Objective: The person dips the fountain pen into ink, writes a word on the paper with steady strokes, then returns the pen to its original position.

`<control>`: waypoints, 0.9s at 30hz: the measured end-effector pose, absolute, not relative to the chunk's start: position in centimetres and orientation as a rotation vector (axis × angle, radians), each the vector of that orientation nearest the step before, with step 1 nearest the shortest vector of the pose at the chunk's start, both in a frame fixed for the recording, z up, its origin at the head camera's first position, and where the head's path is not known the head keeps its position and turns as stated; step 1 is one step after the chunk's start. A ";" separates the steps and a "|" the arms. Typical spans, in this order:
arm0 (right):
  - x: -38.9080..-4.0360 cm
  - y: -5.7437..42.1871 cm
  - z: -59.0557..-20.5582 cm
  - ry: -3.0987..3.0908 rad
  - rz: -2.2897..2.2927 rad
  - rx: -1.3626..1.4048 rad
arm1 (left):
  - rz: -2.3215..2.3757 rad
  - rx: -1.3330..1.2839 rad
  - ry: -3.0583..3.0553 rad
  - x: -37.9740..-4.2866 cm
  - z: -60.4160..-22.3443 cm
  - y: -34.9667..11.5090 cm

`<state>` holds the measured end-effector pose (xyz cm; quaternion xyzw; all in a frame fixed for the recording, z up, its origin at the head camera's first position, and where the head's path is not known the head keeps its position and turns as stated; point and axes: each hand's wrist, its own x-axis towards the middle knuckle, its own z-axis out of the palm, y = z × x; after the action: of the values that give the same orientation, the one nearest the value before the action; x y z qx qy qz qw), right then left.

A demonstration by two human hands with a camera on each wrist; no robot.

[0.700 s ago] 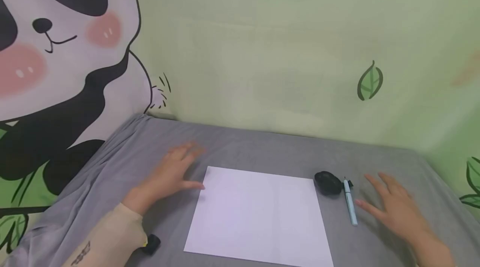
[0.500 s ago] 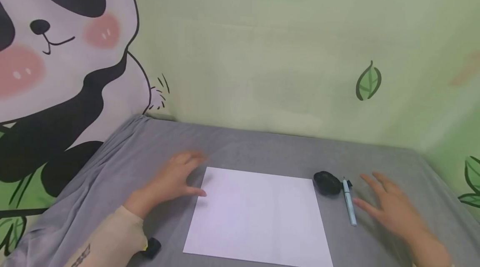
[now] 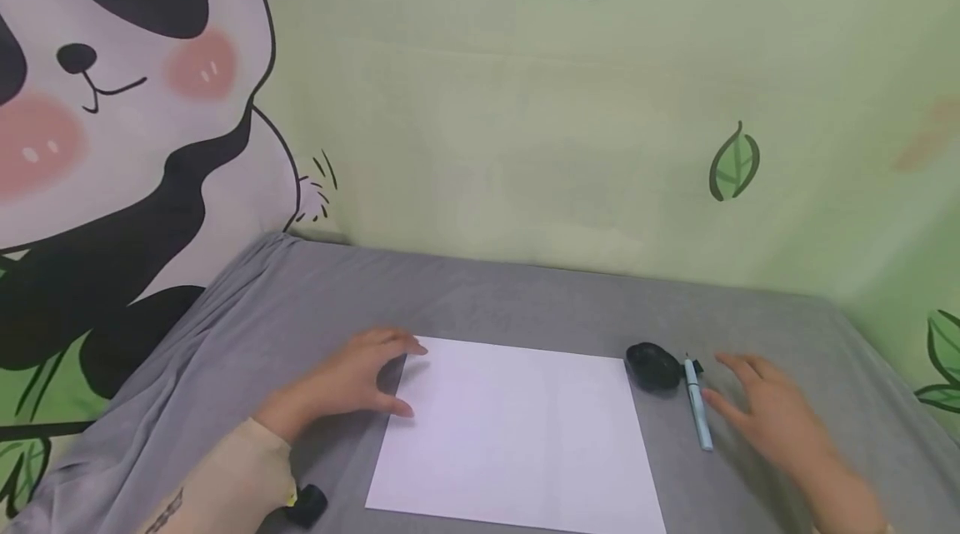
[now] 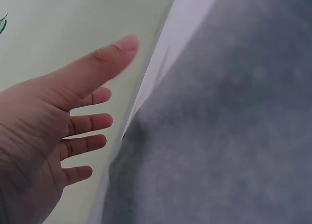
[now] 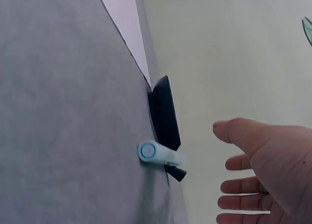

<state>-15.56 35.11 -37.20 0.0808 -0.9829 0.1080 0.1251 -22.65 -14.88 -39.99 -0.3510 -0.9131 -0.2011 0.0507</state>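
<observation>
A blank white sheet of paper (image 3: 517,434) lies on the grey cloth. My left hand (image 3: 352,380) is over its left edge, thumb and fingers spread apart with nothing between them. In the left wrist view the left hand (image 4: 58,121) shows its thumb raised away from the loosely bent fingers. To the right of the paper sits a rounded black object (image 3: 652,366), and a light blue pen (image 3: 698,409) lies beside it. My right hand (image 3: 776,417) hovers just right of the pen, its thumb tip close to the barrel. The right wrist view shows the pen's round end (image 5: 147,150) and that hand holding nothing.
Grey cloth (image 3: 487,292) covers the work surface and bunches in folds at the left. Behind it rises a pale green wall (image 3: 480,142) with painted leaves and a large panda (image 3: 150,142). A small black item (image 3: 307,505) is by the left wrist.
My left hand has come down and toward me, its fingertips now over the paper's left edge. The right hand has shifted slightly left, nearer the pen. Paper, pen and black object lie as before.
</observation>
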 end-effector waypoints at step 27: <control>-15.2 33.0 -36.9 -3.161 0.329 -0.064 | -0.636 -1.039 -2.840 -22.8 -41.5 -15.4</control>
<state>-15.18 32.99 -36.93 -0.0201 -0.9942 0.1036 -0.0188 -22.85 -15.39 -41.54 -0.3360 -0.9187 -0.2058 0.0256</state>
